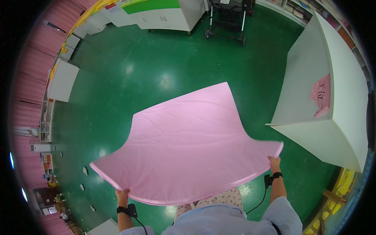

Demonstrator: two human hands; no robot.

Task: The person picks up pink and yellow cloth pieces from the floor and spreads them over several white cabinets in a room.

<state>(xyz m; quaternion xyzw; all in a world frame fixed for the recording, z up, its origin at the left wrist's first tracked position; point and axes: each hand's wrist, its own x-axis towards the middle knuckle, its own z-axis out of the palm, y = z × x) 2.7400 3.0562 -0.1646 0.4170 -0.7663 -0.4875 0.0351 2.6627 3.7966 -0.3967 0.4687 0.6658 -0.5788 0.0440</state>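
A large pink cloth (184,145) with faint stripes spreads out in front of me above the floor, its far edge narrower than its near one. My left hand (122,193) grips the near edge toward the left, fingers curled under and partly hidden by the fabric. On the other side, my right hand (274,160) pinches the near edge close to the right corner. Between the two hands the near edge sags toward my body. Each wrist wears a black strap with a small box and a cable.
A green floor (105,74) lies all around. To the right stands a white panel structure (305,90) with a pink piece on it. At the far side are a white cabinet (166,19) with a green top and a black stroller frame (227,21). Pink curtains (33,78) line the left.
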